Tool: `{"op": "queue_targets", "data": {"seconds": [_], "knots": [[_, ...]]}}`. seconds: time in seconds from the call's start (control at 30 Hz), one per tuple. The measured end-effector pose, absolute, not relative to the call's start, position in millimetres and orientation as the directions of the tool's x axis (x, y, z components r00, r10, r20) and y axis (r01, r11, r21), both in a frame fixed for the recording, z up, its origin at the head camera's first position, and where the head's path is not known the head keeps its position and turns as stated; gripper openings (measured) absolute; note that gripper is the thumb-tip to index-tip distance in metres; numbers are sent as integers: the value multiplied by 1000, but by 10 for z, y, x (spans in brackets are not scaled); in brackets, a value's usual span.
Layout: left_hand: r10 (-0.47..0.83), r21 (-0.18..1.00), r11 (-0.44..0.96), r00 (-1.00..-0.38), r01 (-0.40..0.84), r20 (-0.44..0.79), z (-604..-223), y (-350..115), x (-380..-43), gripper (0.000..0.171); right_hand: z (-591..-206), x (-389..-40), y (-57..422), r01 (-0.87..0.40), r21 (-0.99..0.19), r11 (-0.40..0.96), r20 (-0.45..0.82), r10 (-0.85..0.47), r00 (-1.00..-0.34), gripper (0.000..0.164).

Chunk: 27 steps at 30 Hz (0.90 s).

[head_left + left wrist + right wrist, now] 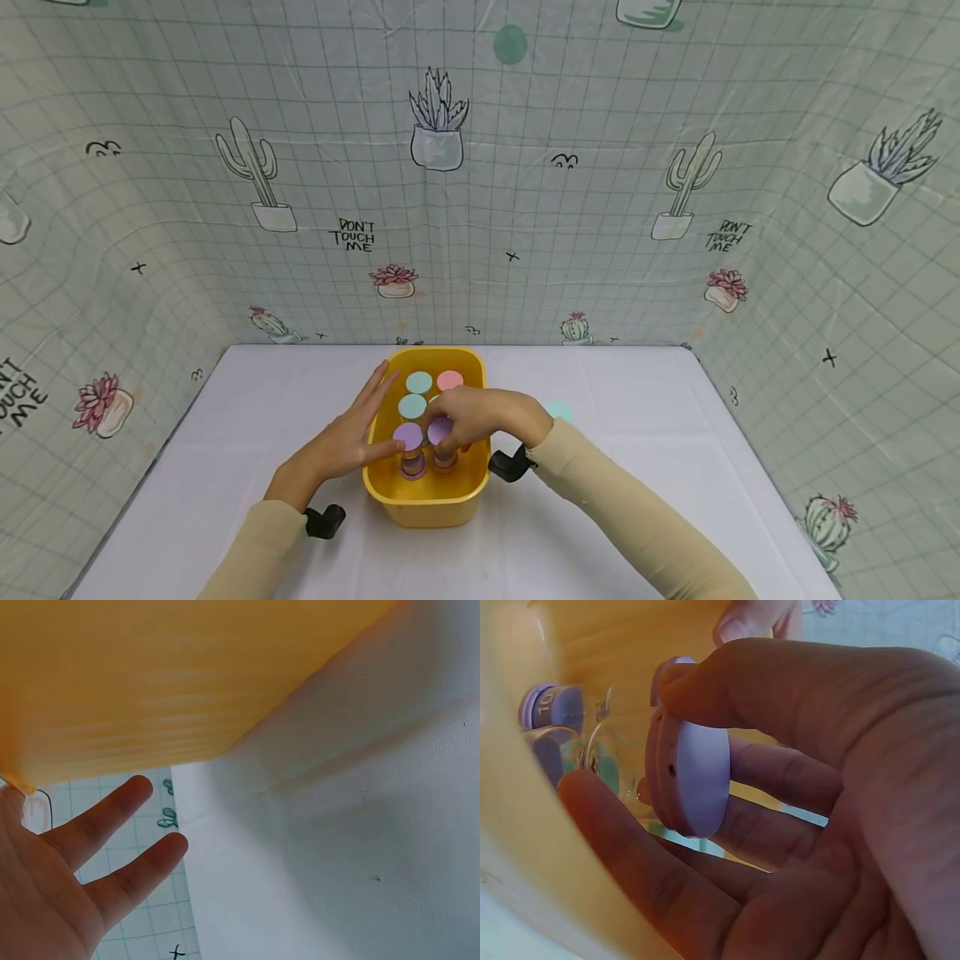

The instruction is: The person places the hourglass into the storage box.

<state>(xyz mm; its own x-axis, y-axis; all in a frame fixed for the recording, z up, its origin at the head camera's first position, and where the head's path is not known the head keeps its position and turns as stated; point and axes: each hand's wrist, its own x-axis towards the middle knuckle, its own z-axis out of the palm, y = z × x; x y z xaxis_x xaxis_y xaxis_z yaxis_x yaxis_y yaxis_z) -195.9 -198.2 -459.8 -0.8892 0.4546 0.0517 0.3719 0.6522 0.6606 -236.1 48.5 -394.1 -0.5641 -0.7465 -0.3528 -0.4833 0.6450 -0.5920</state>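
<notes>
A yellow bin (427, 492) holds several upright sand timers with coloured round ends. Inside it, my right hand (480, 417) grips a purple-capped sand timer (441, 430); in the right wrist view the thumb presses the edge of its purple cap (703, 776), with the fingers around it. Another purple sand timer (408, 436) stands just left of it. My left hand (348, 437) is at the bin's left side, fingers straight and spread, the thumb reaching over the rim close to that left timer. In the left wrist view two extended fingers (112, 814) are outside the bin wall.
Further back in the bin are teal-topped timers (419, 382) and a pink-topped one (450, 381). A teal round top (558, 411) shows on the white table (622, 467), partly behind the right forearm. A patterned cloth wall (510, 192) encloses the table's back and sides.
</notes>
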Motion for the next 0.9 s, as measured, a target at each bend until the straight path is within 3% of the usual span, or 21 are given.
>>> {"op": "queue_targets", "data": {"seconds": [0.53,0.9], "knots": [[453,667,645,-890,372,58,-4593,-1977,-1953,102,-3966,-2379,415,-504,-541,674,-404,-733,-547,31],[453,662,650,-889,374,58,-4596,-1978,-1956,102,-3948,-2377,387,-517,-486,705,-423,-707,-566,22]]}}
